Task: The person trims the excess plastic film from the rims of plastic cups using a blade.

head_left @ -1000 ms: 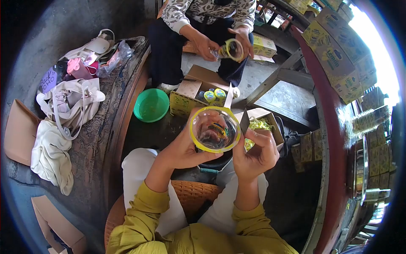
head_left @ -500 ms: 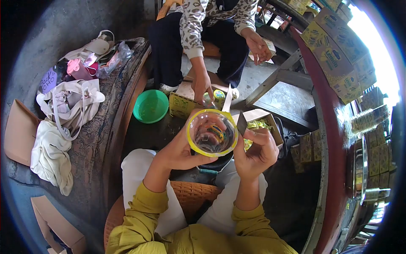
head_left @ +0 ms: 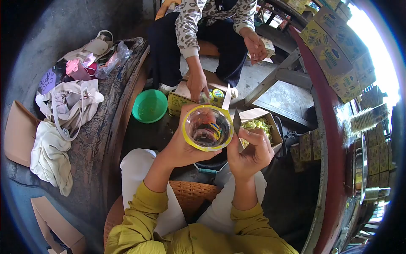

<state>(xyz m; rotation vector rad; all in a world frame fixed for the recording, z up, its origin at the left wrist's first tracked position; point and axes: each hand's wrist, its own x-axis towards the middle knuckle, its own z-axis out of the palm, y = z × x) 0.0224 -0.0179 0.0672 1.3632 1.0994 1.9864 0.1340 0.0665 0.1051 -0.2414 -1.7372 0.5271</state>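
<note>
A clear plastic cup (head_left: 207,128) with a yellow rim faces me, its open or film-covered end toward the camera; I cannot tell which. My left hand (head_left: 179,142) is wrapped round its left side and underside. In my right hand (head_left: 250,153), thumb and fingers pinch a small dark blade (head_left: 237,121), which points up beside the cup's right rim. Behind the cup, a co-worker's hand (head_left: 197,82) reaches into an open carton (head_left: 179,104) that holds cups with yellow-green lids (head_left: 217,94).
A green basin (head_left: 150,106) is on the floor at left. Yellow-green strips (head_left: 259,125) fill a box right of my hands. Bags (head_left: 78,101) lie on the bench at left. Printed cartons (head_left: 334,55) are stacked at right. The co-worker's other hand (head_left: 255,45) hangs open.
The co-worker has lowered a cup into the carton, and that hand is now inside it. My hands, with cup and blade, have shifted slightly left. The cup has turned a little.
</note>
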